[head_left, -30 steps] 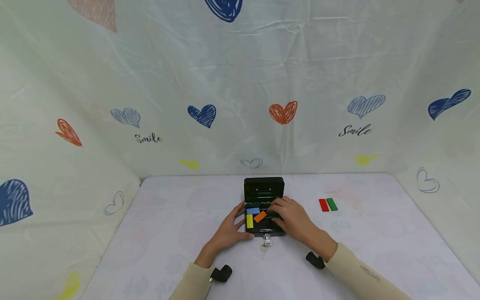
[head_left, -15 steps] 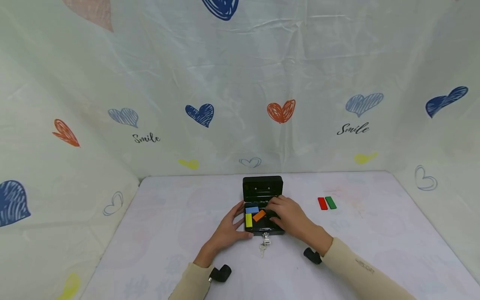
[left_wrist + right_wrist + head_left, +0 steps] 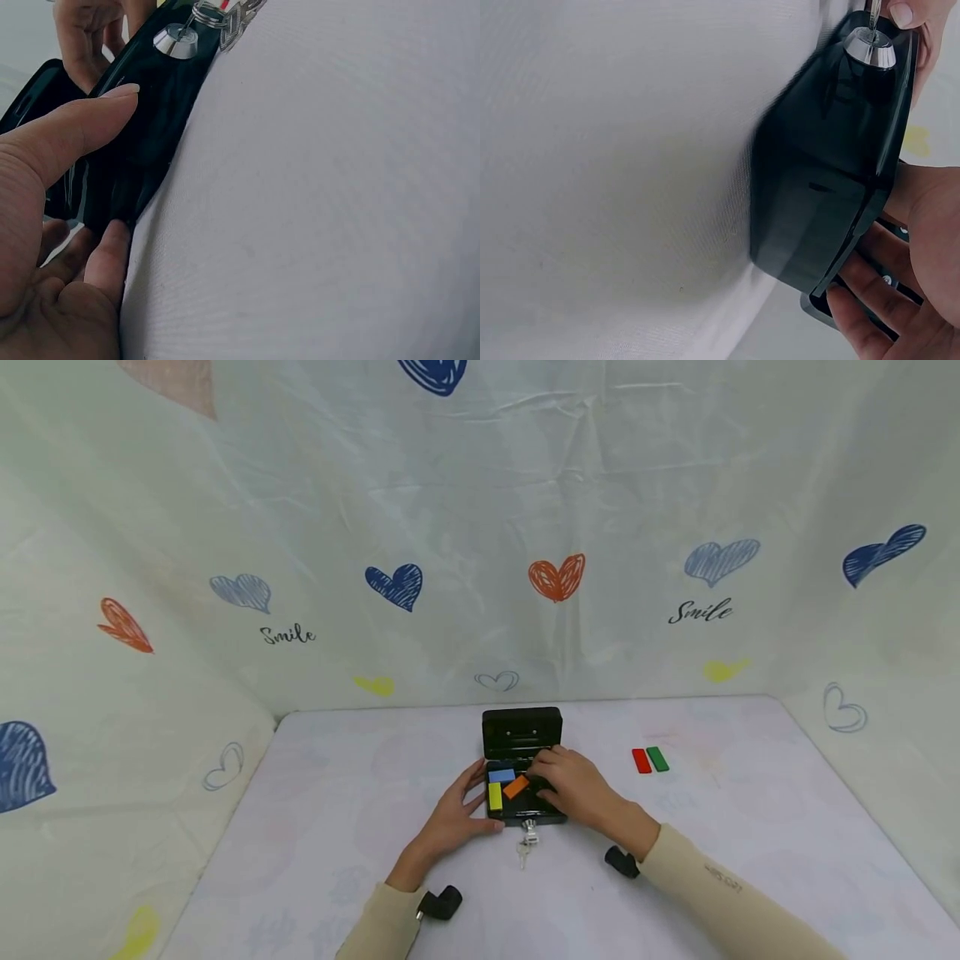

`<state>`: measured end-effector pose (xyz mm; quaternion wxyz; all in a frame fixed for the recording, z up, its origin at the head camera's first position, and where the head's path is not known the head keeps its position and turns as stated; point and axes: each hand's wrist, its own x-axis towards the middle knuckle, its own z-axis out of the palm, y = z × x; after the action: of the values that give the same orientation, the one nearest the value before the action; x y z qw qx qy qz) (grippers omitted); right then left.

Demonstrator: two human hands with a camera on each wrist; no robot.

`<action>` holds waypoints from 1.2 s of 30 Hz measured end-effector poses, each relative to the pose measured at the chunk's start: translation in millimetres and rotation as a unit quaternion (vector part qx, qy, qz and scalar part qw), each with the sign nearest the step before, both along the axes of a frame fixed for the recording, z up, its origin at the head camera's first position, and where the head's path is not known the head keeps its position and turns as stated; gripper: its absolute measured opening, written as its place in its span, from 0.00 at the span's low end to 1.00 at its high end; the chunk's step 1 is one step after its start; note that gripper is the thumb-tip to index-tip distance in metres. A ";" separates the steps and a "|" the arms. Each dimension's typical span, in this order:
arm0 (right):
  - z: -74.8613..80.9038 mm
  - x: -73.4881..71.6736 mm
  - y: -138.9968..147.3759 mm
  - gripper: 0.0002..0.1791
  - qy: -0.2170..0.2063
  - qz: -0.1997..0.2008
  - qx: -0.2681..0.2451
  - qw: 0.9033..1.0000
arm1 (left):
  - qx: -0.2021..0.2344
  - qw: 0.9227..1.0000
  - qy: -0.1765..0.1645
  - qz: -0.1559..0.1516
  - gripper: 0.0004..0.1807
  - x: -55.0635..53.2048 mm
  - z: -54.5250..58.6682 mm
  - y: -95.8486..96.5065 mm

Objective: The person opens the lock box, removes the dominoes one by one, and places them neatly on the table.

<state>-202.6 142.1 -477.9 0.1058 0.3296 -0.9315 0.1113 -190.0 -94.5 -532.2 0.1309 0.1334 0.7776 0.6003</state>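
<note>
A small black cash box (image 3: 522, 727) stands with its lid raised, its front towards me. Inside it, towards the left, lie a blue block (image 3: 502, 775), a yellow block (image 3: 495, 797) and a slanted orange block (image 3: 516, 787). My left hand (image 3: 450, 822) grips the box's left end, thumb (image 3: 82, 131) at the front and fingers at the side. The right hand (image 3: 577, 789) reaches over the right rim, fingertips inside the box near the back; I cannot tell whether they hold anything. Keys (image 3: 523, 852) hang from the silver lock (image 3: 870, 51) at the front.
A red block (image 3: 641, 761) and a green block (image 3: 657, 758) lie side by side on the white table (image 3: 360, 777), right of the box. Behind the table hangs a pale curtain (image 3: 465, 635) printed with hearts. Black devices are fixed at both wrists.
The head view has shifted slightly, so the scene sits a little higher and further left. Both hands stay at the box, and the blocks keep their places.
</note>
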 end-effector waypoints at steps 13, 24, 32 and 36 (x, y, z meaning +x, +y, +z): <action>-0.6 -4.8 -4.4 0.18 -0.006 0.015 0.007 1.000 | 0.000 1.000 -0.008 0.001 0.57 0.1 1.6 0.8; -7.1 -10.0 -11.9 0.16 -0.017 0.036 0.014 0.999 | 0.003 1.000 -0.016 0.002 0.55 8.6 20.0 4.1; -8.3 -15.1 -16.4 0.15 -0.016 0.057 0.029 0.998 | 0.003 1.000 -0.018 -0.006 0.53 14.9 38.1 3.7; -8.0 -14.9 -18.3 0.13 -0.014 0.063 0.036 0.997 | 0.004 1.000 -0.021 -0.007 0.53 14.6 36.5 3.3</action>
<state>-217.5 123.8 -485.9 0.0736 0.3896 -0.9137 0.0888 -175.5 -91.2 -495.7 0.1506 0.1269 0.7713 0.6053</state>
